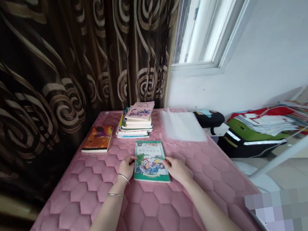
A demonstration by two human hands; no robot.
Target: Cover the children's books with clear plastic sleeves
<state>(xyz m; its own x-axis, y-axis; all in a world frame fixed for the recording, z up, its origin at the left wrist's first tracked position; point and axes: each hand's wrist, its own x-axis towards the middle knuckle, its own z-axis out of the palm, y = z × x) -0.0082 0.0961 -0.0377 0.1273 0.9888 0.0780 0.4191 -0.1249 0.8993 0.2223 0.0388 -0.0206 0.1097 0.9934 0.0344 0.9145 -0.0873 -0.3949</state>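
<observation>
A green-bordered book (150, 164) with a colourful illustrated cover lies in front of me on a pink quilted surface (154, 215). My left hand (127, 167) is closed on its left edge, thumb on the cover and a bracelet at the wrist. On the opposite edge, my right hand (177, 168) pinches the same book between thumb and fingers. The fingers under the edges are partly hidden. Beyond the book stands a stack of books (135, 125), topped by a pink-covered one (141, 110).
An orange-covered book (97, 139) lies at the back left. Clear plastic sheets (183, 126) lie right of the stack. A dark patterned curtain (98, 54) hangs behind and to the left. Off the right edge are a black case (209, 118) and a green-and-black bag (255, 143) under papers.
</observation>
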